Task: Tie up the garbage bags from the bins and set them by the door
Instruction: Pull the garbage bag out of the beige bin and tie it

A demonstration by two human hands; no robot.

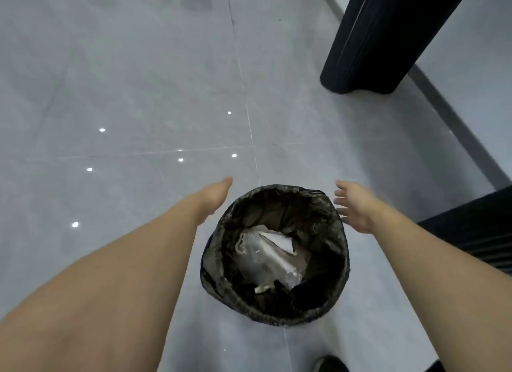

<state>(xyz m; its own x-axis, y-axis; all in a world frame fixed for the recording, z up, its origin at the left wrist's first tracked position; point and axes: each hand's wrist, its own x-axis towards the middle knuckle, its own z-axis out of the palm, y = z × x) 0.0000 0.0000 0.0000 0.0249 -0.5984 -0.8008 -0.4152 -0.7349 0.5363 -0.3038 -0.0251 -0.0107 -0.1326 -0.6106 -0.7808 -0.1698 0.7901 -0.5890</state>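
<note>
A person's two bare hands reach down either side of a bin lined with a black garbage bag [277, 205], its rim folded over the bin's edge and crumpled clear plastic and paper [270, 256] lying at the bottom. The likely risks: a pull on one side only could tip the light bin on the glossy tile floor [138, 94], or thin film could tear where it clings to the rim. The left hand [217, 195] is flat, fingers straight, just outside the bag's left edge, holding nothing. The right hand [353, 205], fingers spread and relaxed, is just beside the right edge, empty too. The bag sits between them.
</note>
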